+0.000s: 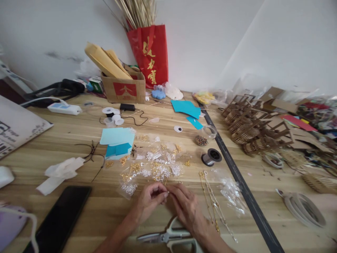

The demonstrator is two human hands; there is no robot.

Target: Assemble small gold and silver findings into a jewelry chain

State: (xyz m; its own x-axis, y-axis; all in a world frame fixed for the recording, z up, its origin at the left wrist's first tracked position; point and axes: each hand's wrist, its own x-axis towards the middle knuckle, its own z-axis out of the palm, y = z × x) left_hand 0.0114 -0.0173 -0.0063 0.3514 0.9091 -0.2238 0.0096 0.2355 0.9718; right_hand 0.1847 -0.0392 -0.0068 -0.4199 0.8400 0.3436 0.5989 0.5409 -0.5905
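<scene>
My left hand [151,201] and my right hand [186,205] meet at the fingertips, low in the middle of the view. Both are closed in a pinch around something tiny and shiny, too small to name. Just beyond them lie small clear bags of gold and silver findings [161,173]. Scissors [160,237] with pale handles lie under and in front of my right hand, which partly hides them. Gold and silver chains [216,202] stretch over the wood to the right of my right hand. A spool of grey wire [210,157] lies beyond the chains.
A black phone [61,218] and crumpled white paper [61,172] are at left. Blue sheets [117,137] lie beyond the bags. A cardboard box [123,88] and red bag [160,52] stand by the wall. At right are brown wooden pieces [252,123] and a coiled band [302,209].
</scene>
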